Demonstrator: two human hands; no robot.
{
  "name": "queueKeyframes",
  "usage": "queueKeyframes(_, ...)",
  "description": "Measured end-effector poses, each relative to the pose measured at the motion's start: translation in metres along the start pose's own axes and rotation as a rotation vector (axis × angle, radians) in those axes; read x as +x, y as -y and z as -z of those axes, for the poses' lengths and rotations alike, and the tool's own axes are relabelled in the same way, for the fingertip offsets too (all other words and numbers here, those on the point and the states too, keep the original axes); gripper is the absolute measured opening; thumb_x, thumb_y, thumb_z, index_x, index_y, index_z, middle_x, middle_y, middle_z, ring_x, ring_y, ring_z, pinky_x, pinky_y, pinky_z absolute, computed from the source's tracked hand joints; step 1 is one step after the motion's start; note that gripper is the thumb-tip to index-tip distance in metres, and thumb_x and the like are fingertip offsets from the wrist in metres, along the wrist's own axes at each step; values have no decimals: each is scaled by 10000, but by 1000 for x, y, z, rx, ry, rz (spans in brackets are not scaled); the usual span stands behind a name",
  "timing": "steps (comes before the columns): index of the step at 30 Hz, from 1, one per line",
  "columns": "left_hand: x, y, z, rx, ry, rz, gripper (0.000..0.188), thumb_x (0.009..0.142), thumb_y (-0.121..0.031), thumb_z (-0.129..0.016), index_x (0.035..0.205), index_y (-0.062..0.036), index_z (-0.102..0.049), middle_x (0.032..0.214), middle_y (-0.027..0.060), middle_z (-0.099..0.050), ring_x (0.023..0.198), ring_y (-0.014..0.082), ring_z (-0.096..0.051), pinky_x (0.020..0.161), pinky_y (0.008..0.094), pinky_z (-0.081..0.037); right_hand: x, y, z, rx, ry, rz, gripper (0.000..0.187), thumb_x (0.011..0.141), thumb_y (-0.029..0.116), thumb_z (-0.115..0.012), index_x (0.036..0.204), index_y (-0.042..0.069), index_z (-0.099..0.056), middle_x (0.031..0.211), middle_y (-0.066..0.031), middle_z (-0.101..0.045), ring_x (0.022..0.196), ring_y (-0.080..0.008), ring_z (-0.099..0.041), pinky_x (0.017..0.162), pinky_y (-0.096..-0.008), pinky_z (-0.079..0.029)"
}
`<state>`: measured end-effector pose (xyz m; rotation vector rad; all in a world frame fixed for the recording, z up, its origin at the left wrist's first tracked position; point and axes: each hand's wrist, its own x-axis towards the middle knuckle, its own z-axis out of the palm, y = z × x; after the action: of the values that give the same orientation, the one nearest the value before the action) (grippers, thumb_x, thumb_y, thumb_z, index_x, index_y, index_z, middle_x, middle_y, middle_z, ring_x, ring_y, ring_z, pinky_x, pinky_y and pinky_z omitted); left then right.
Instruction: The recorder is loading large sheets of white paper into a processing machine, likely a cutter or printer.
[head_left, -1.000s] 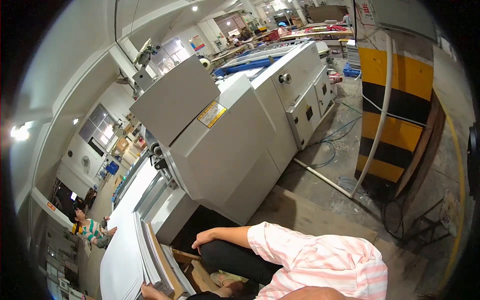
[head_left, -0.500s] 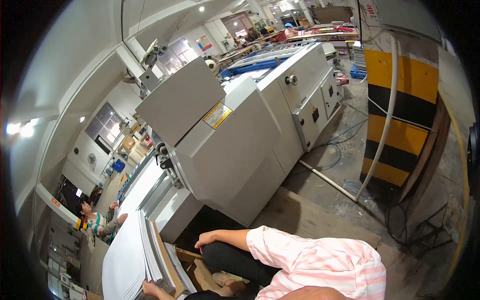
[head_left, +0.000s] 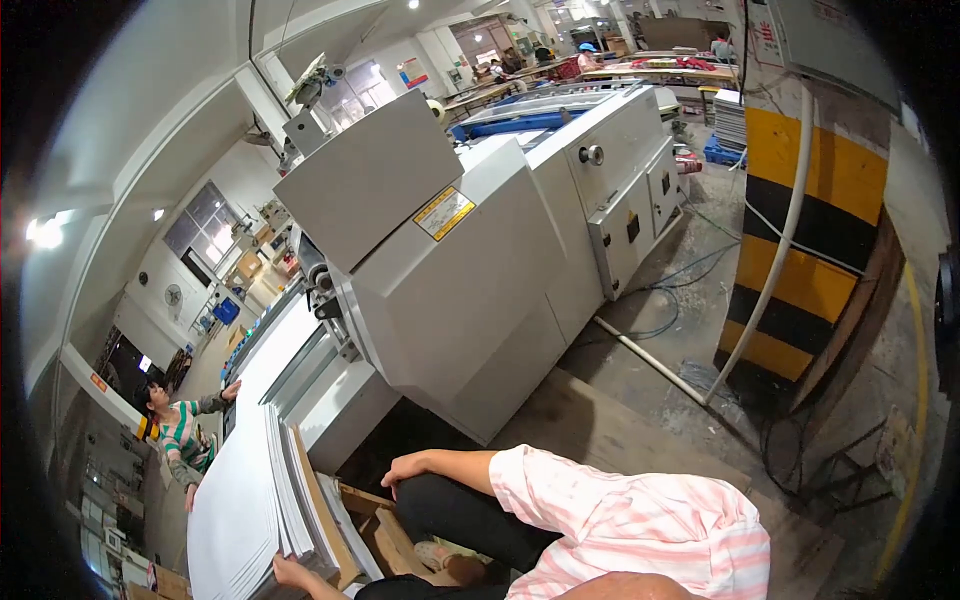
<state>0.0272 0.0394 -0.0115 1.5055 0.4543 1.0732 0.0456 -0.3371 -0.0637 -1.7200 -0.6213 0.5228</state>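
Head view, catalogue of contents, checked against the frame one second back.

Changes: the whole scene has slid slightly rightward and down in the picture (the camera turned, the machine did not). The person in the striped top (head_left: 180, 440) at far left now raises an arm toward the sheets; before, that figure sat lower and partly cut off. The hands keep their places.

Left hand (head_left: 292, 574): at the lower edge, fingers curled around the near end of the paper stack (head_left: 245, 500), gripping it from below; the palm is hidden.

Right hand (head_left: 410, 468): resting on the knee of the dark trousers (head_left: 470, 515), fingers loosely together and bent downward, holding nothing. Its sleeve (head_left: 620, 520) is pink-and-white striped cloth, soft and creased.

Paper stack: large white sheets, smooth and matte, standing on edge and leaning, edges showing as fine parallel lines; it sits at lower left, just beside the feed end of the machine (head_left: 470, 260). Brown cardboard pieces (head_left: 375, 530), flat and rough-edged, lie against its right side.

Machine: pale grey sheet-metal housing, boxy, with a slanted hinged cover, a yellow label and a round knob.

Pillar (head_left: 810, 230): square, painted in yellow and black bands, scuffed. White pipe (head_left: 770, 290): slim, bending down beside it to the stained concrete floor (head_left: 660, 380).
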Motion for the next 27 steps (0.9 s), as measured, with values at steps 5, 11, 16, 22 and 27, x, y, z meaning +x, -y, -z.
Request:
queueKeyframes(5, -12, 0, -8, 18, 30, 29, 270, 785, -158, -498, 862, 73, -614, 773, 129, -575, 682, 224, -556, 598, 310, -490, 2, -7, 4, 19, -29, -56, 394, 858, 340, -467, 791, 39, -711, 756, -76, -664, 720, -186, -599, 721, -315, -453)
queueKeyframes(11, -9, -2, 4, -13, -8, 52, 253, 794, -153, -513, 843, 74, -613, 771, 121, -571, 680, 218, -564, 581, 296, -485, 23, -6, -12, 15, 69, -51, 395, 865, 343, -465, 786, 46, -713, 762, -76, -666, 716, -189, -600, 729, -314, -451)
queueKeyframes(16, -14, 1, -3, -63, 49, 84, 260, 832, -170, -490, 898, 60, -592, 838, 99, -564, 726, 188, -526, 656, 276, -452, 37, -24, -11, -53, 82, 23, 397, 865, 339, -471, 771, 36, -710, 752, -67, -669, 737, -188, -602, 751, -313, -440)
queueKeyframes(22, -17, 1, -1, -83, 40, 94, 264, 818, -181, -520, 869, 63, -607, 809, 95, -576, 724, 180, -535, 672, 275, -469, 46, -34, -11, 27, 100, -43, 407, 827, 399, -523, 809, 29, -692, 810, -67, -660, 715, -198, -583, 716, -343, -429)
queueKeyframes(27, -24, -6, 0, -101, 13, 85, 236, 807, -174, -521, 849, 45, -598, 769, 69, -547, 712, 162, -513, 666, 268, -453, 47, -45, -7, 57, 110, -113, 392, 824, 383, -531, 794, 32, -704, 798, -69, -661, 716, -194, -581, 724, -343, -430)
